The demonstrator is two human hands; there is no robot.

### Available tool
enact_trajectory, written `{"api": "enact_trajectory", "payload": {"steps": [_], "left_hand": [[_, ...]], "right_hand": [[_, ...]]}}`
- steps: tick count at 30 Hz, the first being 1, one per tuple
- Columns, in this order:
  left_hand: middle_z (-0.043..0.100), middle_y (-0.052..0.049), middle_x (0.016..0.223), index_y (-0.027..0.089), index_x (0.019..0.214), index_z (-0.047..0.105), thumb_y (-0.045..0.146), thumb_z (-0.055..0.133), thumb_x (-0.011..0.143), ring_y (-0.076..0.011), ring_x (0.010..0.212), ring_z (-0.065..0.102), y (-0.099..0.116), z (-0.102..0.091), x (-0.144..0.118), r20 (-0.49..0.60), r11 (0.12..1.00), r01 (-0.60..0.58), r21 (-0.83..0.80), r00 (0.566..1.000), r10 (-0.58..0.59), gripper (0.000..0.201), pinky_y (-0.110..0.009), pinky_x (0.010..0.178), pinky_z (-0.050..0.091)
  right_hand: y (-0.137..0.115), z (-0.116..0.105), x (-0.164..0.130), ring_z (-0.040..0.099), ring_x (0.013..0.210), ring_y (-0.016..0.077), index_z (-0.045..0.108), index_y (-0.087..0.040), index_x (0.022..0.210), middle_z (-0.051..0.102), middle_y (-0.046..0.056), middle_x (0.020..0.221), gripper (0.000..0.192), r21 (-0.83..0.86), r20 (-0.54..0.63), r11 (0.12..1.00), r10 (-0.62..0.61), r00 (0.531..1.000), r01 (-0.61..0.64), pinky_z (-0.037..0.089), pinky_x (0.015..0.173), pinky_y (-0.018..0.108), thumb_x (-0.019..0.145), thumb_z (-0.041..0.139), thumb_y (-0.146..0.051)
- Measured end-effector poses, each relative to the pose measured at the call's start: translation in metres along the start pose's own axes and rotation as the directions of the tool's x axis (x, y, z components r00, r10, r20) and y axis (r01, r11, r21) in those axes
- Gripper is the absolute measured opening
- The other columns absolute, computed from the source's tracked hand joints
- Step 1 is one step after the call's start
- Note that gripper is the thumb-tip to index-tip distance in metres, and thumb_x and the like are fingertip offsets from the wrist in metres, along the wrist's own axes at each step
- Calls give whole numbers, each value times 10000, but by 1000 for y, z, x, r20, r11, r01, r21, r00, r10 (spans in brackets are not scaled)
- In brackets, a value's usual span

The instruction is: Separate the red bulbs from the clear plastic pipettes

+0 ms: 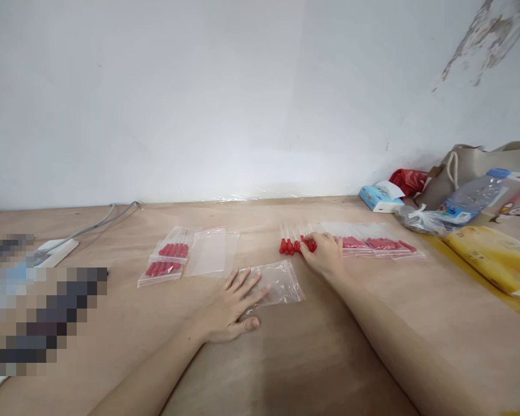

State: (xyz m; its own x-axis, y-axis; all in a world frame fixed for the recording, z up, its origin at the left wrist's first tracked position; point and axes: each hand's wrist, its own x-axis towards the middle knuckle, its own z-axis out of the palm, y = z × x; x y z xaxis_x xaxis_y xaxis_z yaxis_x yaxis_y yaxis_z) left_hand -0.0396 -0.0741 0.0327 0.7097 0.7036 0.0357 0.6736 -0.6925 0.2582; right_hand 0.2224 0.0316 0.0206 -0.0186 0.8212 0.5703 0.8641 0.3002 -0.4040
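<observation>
Taking the flat clear plastic bag (pixel 281 282) as clock centre, loose red-ended thin sticks (pixel 289 247) lie at one o'clock. The right hand (pixel 308 242) curls over them, fingertips close together; its grip cannot be told. The left hand (pixel 234 303) spreads open on the bag, apparently unfilled. Already bagged: red-ended bundles toward nine-thirty (pixel 169 254) and two-thirty (pixel 355 242); still unbagged, the loose row. Beyond the brown table (pixel 312 370), a pale wall (pixel 242 115) rises at twelve.
</observation>
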Motion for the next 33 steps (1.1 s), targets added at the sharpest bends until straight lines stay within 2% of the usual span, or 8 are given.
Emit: {"api": "enact_trajectory", "payload": {"steps": [5,8,15,21,24,27,30,33], "left_hand": [[127,-21,1467,277,1394,114,414,262,915,-232,1350,57,-6,9,0,-112,991,131,-5,985,-130,520,-470,1091,133],[145,-30,1465,269,1389,161,411,255,917,-227,1350,75,-8,12,1,-151,981,194,-2,970,-192,502,-465,1091,138],[154,-48,1462,291,1385,161,529,363,849,-262,1346,80,-7,10,2,-85,981,194,15,978,-192,621,-500,1076,118],[154,-45,1463,301,1383,166,564,445,794,-268,1344,96,-13,11,1,-70,972,219,-84,972,-225,702,-487,1076,129],[186,-68,1457,270,1380,206,557,522,749,-277,1339,124,-14,12,1,-144,962,215,-171,960,-240,762,-469,1071,165],[353,-88,1381,236,1343,306,470,485,809,-253,1287,281,-13,14,3,-302,920,254,-299,889,-343,609,-411,1029,276],[588,-62,1061,229,1274,386,412,471,829,-192,958,550,-13,18,6,-346,866,291,-406,828,-441,489,-329,839,425],[563,16,722,214,1200,423,372,441,838,-129,628,525,-22,18,8,-387,808,320,-495,752,-534,395,-244,619,424]], "right_hand": [[-9,-13,-14,517,793,206,593,-209,666,630,26,747,200,-20,58,998,-62,996,63,279,745,353,756,520,-372],[-19,-20,-33,515,704,179,530,-197,554,597,9,636,352,21,201,998,-64,977,62,276,702,327,757,510,-485],[-29,-22,-55,509,610,133,544,-192,536,585,-26,579,370,75,546,994,23,837,-77,242,639,285,788,479,-456],[-23,-18,-52,500,616,124,558,-188,542,583,-21,587,349,99,529,994,-7,849,-53,263,663,275,795,500,-421],[-16,-13,-53,501,634,128,570,-195,590,574,-19,602,300,229,461,974,-111,880,3,295,681,279,794,528,-411],[-10,-9,-55,502,671,141,586,-201,674,570,-2,640,210,372,331,921,-246,911,114,334,690,286,808,531,-352],[-10,-8,-55,507,710,153,595,-207,760,572,14,686,140,436,256,879,-325,911,191,364,709,302,813,530,-320],[-11,-8,-56,519,723,158,565,-202,907,576,22,738,151,441,212,879,-300,930,183,389,701,310,800,544,-307]]}}
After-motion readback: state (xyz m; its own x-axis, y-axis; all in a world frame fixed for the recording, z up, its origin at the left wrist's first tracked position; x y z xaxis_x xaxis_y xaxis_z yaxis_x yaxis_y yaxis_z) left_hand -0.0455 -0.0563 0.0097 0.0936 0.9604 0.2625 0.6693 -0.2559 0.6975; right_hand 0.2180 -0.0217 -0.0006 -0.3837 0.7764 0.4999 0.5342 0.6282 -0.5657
